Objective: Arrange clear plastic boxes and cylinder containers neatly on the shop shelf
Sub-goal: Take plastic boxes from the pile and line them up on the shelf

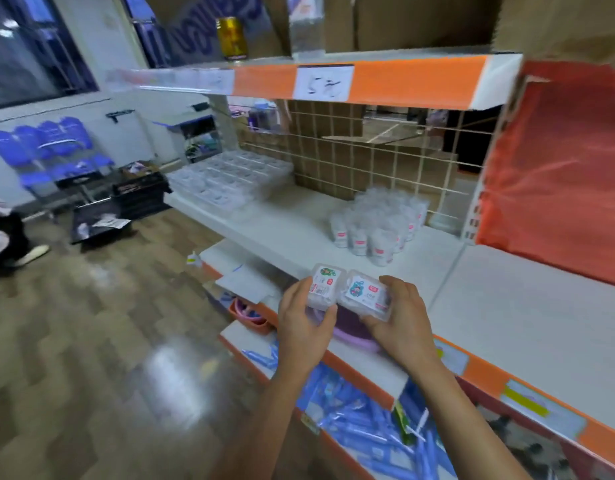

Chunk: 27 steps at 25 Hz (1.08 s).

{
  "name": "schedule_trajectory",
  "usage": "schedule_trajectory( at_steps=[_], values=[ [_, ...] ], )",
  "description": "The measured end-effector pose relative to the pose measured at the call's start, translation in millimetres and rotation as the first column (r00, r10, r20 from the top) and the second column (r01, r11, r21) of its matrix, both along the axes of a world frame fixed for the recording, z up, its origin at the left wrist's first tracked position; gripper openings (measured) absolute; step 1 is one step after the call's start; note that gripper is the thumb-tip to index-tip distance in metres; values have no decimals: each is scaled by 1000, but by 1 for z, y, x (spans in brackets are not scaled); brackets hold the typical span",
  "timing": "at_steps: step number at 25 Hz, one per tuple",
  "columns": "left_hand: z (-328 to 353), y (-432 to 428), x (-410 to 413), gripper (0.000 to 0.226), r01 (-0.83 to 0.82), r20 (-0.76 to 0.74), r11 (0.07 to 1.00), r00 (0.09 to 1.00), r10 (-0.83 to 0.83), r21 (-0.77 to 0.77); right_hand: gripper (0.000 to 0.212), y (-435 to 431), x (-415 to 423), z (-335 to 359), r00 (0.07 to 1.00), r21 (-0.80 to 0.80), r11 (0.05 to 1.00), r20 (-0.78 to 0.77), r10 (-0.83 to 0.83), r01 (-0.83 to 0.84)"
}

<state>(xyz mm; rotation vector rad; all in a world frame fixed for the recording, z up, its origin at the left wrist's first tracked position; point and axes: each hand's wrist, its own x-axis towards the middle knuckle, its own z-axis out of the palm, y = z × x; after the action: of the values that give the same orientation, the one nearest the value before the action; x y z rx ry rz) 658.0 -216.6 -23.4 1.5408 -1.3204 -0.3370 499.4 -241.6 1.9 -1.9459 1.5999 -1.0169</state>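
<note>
Box stacks [230, 180] left on shelf [292, 233]; cylinders [378, 223] right, seemingly clustered.

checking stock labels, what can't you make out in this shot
Print on the left box and right box: head view, too small and blurred.
Box undersides: head view, hidden by left hand and right hand.
Count of cylinders: head view, front ones hide the rear, blurred.
Writing on the sign: head view, motion blur.

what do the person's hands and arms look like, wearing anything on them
Both the left hand and the right hand are bare, with no gloves. No ring, watch or bracelet shows. The left forearm and right forearm are uncovered down to the picture's bottom edge; no sleeve is in view.
</note>
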Motion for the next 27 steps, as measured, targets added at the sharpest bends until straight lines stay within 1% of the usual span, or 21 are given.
schedule_trajectory(
  at_steps=[3,6,8,10,14,17,22,25,27],
  values=[
    [1,-14,45,57,-98,19,995,995,99,-24,66,-22,47,1,999,-17,999,-3,50,-50],
    [0,-35,97,55,-163,3,986,987,163,-17,66,-52,101,-4,995,4,995,17,98,-98],
    [-3,-57,132,55,-208,21,978,978,208,-7,66,-75,137,-7,992,19,992,37,124,-125],
    [-1,-86,170,54,-242,50,970,969,244,-32,67,-105,175,-5,988,23,989,45,145,-147],
    [12,-144,230,53,-295,66,952,952,300,-78,69,-161,238,12,986,12,987,43,159,-160],
    [14,-178,265,50,-324,94,941,938,333,-93,68,-193,275,21,989,-11,989,0,149,-149],
    [6,-222,321,42,-327,73,942,940,332,-81,68,-229,324,20,996,-13,996,-34,86,-86],
    [4,-254,353,41,-288,49,957,956,290,-46,69,-252,355,14,998,12,1000,-58,28,-27],
    [3,-273,373,39,-246,29,967,968,249,-69,69,-262,377,10,997,27,999,-71,-21,22]
  ],
)
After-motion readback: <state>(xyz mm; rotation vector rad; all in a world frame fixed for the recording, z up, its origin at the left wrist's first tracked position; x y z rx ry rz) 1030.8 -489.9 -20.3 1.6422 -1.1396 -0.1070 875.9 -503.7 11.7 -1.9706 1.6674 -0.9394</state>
